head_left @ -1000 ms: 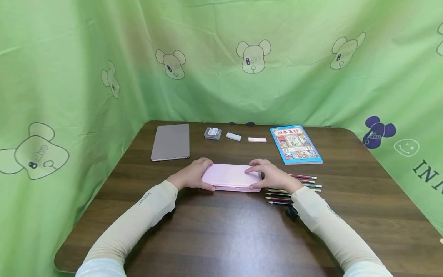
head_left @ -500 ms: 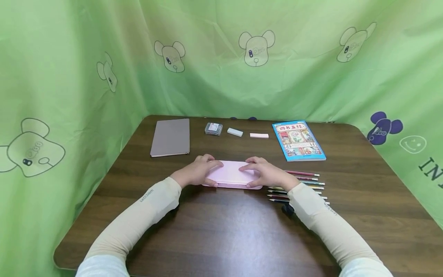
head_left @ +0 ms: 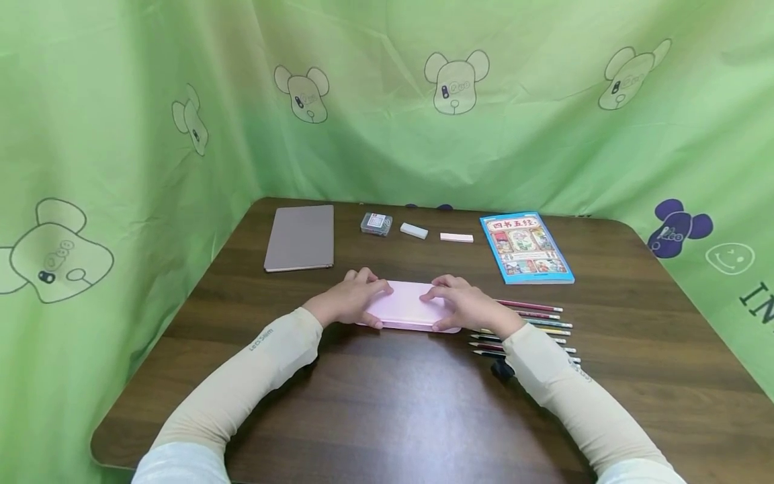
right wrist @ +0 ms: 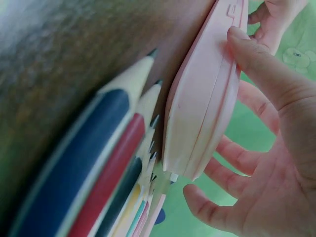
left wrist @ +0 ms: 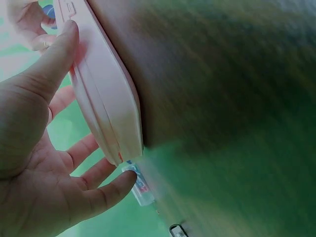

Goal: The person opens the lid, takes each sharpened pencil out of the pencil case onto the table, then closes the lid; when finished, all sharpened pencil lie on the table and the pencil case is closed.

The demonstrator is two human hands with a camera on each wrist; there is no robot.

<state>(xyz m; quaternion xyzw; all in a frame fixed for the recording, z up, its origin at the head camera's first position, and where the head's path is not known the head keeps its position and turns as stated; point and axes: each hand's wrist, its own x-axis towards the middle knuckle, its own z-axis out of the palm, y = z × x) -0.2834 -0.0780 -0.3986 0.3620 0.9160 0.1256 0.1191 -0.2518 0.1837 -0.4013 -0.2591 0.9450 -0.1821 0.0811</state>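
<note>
A dark wood-grain tabletop (head_left: 393, 417) stood inside green bear-print curtains (head_left: 121, 134). The left hand (head_left: 349, 300) and right hand (head_left: 464, 306) each grasped the smooth, rounded pink case (head_left: 404, 304); sharpened pencils (head_left: 538, 326) lay at its 3 o'clock.

The case (head_left: 406, 304) lies flat on the tabletop (head_left: 393, 410), the left hand (head_left: 347, 300) over its left end, the right hand (head_left: 465, 306) over its right, fingers (head_left: 437, 293) on top. Just right of the right fingers lie the pencils (head_left: 535, 327), side by side. Beyond the fingers, left to right: notebook (head_left: 300, 237), small box (head_left: 376, 223), eraser (head_left: 414, 230), slim strip (head_left: 456, 237), book (head_left: 525, 247).
</note>
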